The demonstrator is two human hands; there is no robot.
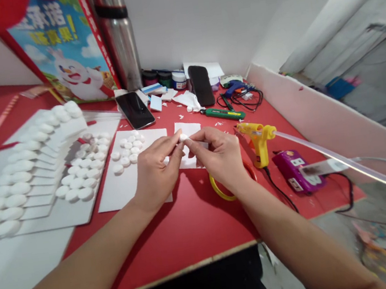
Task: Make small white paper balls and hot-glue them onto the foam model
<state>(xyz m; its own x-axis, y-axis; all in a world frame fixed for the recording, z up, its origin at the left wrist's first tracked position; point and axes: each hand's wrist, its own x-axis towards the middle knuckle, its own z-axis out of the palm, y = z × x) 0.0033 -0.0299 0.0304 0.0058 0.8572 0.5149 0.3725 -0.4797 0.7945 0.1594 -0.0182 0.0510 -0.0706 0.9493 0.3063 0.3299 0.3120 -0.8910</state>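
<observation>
Both hands meet over the red table point(189, 224), pinching one small white foam piece point(183, 137) between their fingertips. My left hand point(157, 167) grips it from the left, fingers curled. My right hand point(217, 155) pinches it from the right, above a small white sheet point(187, 128). Just left of the hands lies a white card point(124, 185) with several white round foam pieces point(127, 151) on it. A yellow ring point(220, 192) lies on the table under my right wrist.
A yellow glue gun point(259, 141) with a long glue stick stands to the right, beside a purple power strip point(296, 169). Sheets lined with white foam ovals point(24, 179) cover the left. Behind lie two phones point(135, 109), a green cutter point(222, 113), paint jars and a steel flask point(119, 36).
</observation>
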